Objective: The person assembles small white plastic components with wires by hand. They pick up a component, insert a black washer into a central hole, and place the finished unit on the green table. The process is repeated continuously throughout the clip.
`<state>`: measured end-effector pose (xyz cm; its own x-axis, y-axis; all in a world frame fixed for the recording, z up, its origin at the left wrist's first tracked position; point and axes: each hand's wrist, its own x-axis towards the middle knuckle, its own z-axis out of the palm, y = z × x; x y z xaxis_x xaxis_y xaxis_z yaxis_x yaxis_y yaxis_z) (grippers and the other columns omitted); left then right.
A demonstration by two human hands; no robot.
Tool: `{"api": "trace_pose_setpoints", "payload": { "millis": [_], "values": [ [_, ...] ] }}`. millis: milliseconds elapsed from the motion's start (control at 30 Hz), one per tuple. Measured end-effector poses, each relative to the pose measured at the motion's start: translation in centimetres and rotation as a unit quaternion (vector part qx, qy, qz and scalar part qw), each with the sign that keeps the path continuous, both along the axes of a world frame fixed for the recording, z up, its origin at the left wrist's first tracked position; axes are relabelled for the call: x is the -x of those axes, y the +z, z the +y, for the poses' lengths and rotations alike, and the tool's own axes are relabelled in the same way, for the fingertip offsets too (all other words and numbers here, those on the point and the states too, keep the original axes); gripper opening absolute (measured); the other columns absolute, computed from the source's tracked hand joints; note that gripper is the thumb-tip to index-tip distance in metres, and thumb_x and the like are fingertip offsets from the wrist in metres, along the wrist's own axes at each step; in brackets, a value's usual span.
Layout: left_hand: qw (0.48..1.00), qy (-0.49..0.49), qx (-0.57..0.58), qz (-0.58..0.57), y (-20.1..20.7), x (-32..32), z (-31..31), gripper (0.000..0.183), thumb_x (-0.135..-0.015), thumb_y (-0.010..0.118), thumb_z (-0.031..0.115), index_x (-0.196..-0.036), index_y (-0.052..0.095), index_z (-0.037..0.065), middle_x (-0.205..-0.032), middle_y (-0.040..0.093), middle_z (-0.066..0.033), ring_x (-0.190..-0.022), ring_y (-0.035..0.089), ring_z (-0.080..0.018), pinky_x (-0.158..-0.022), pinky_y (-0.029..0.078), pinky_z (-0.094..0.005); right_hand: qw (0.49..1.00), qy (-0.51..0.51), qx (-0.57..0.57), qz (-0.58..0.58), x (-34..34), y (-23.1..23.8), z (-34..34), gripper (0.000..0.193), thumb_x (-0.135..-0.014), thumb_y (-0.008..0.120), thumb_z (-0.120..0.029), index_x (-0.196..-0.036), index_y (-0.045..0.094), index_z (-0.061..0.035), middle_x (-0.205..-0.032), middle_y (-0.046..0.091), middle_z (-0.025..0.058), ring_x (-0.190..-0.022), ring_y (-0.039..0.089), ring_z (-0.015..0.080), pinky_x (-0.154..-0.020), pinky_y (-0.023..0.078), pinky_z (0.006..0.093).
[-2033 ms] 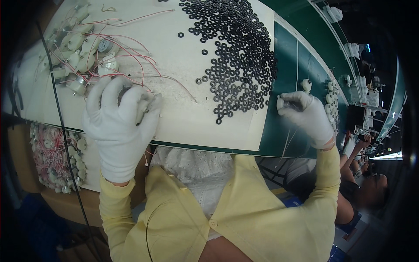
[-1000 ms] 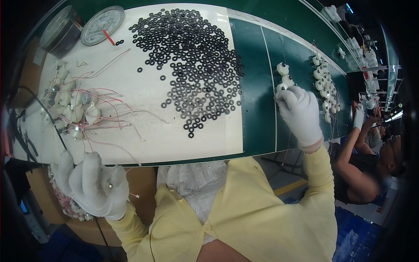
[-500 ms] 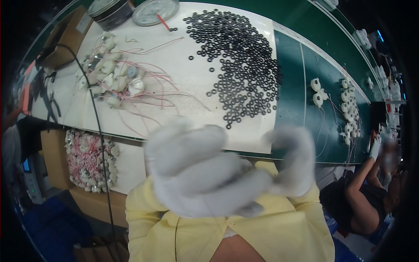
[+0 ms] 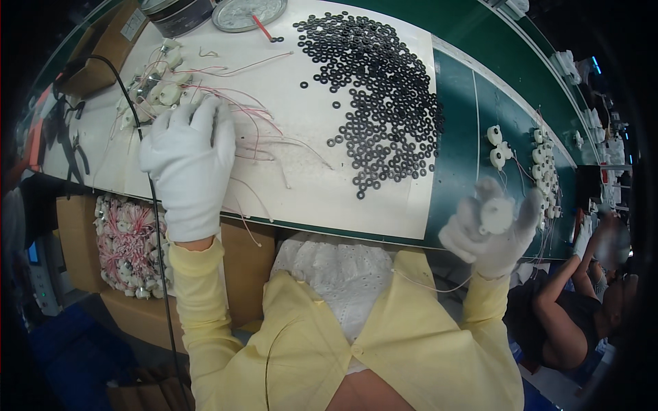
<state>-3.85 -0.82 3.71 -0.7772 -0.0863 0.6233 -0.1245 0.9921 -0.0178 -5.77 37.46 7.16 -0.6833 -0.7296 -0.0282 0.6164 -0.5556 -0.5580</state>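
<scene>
My white-gloved left hand (image 4: 195, 161) lies palm down on a heap of white round wired parts (image 4: 171, 94) at the left of the table. Its fingers are stretched forward and a little apart, with the tips partly hidden among the parts. At the right, over the table's front edge, my white-gloved right hand (image 4: 473, 226) is turned up and closed around a white round wired part (image 4: 497, 216). A thin pale wire (image 4: 439, 289) trails from near that hand across my yellow jacket.
Many small black rings (image 4: 384, 89) cover the white sheet's middle. More white parts (image 4: 546, 171) stand on the green surface at right. A cardboard box (image 4: 130, 246) of wired parts sits below left. A black cable (image 4: 154, 205) hangs across the left. A co-worker (image 4: 565, 308) is at right.
My hands were close together in front of my chest, blurred. The left has moved left and forward onto the heap; the right has moved right, with a white round part now visible in it.
</scene>
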Motion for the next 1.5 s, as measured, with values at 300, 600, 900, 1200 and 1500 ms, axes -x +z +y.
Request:
{"api": "trace_pose_setpoints", "payload": {
  "millis": [300,600,900,1200,1500],
  "values": [
    [0.997,-0.079,0.001,0.024,0.6,2.0,-1.3,0.018,-0.09,0.074,0.017,-0.106,0.075,0.009,-0.099,0.072,-0.0101,-0.096,0.067,-0.0304,-0.084,0.053,-0.0436,0.805,-0.114,-0.528,0.246,2.0,-0.3,2.1,0.03,-0.105,0.058,-0.02,-0.125,0.065,0.002,-0.096,0.064,0.0026,-0.077,0.053,0.0086,-0.07,0.045,0.0235],
    [0.995,-0.082,0.036,-0.037,1.0,2.7,-1.0,0.015,-0.09,0.073,0.019,-0.1,0.074,0.008,-0.095,0.072,-0.0091,-0.101,0.067,-0.0301,-0.085,0.052,-0.0434,0.711,-0.141,-0.583,0.368,3.7,-1.9,0.1,0.027,-0.102,0.062,-0.011,-0.123,0.065,0.0056,-0.09,0.066,0.0056,-0.081,0.062,0.0105,-0.076,0.051,0.0256],
    [0.994,-0.081,0.016,-0.076,1.4,1.2,-0.2,0.017,-0.09,0.074,0.019,-0.102,0.076,0.007,-0.094,0.072,-0.0105,-0.097,0.068,-0.0301,-0.083,0.051,-0.0424,0.607,-0.099,-0.618,0.489,4.4,-2.8,1.2,0.031,-0.094,0.066,-0.002,-0.125,0.066,0.002,-0.091,0.07,0.0095,-0.073,0.07,0.0167,-0.065,0.053,0.0278],
    [0.996,-0.074,0.004,-0.054,0.9,1.1,0.6,0.017,-0.087,0.077,0.018,-0.1,0.075,0.007,-0.086,0.07,-0.0088,-0.092,0.068,-0.0289,-0.08,0.051,-0.0412,0.451,-0.073,-0.612,0.646,4.8,-2.0,0.8,0.038,-0.088,0.075,-0.009,-0.125,0.067,-0.0064,-0.09,0.069,0.0046,-0.078,0.067,0.0256,-0.073,0.049,0.039],
    [0.987,-0.151,-0.035,-0.041,-0.1,0.7,3.5,0.021,-0.081,0.08,0.014,-0.1,0.073,0.008,-0.08,0.066,-0.0054,-0.085,0.067,-0.0276,-0.076,0.051,-0.041,0.305,-0.045,-0.641,0.703,4.2,-0.5,-0.5,0.036,-0.085,0.081,-0.024,-0.117,0.067,-0.0134,-0.08,0.062,-0.0012,-0.073,0.06,0.0223,-0.071,0.043,0.0373]
  ]
}}
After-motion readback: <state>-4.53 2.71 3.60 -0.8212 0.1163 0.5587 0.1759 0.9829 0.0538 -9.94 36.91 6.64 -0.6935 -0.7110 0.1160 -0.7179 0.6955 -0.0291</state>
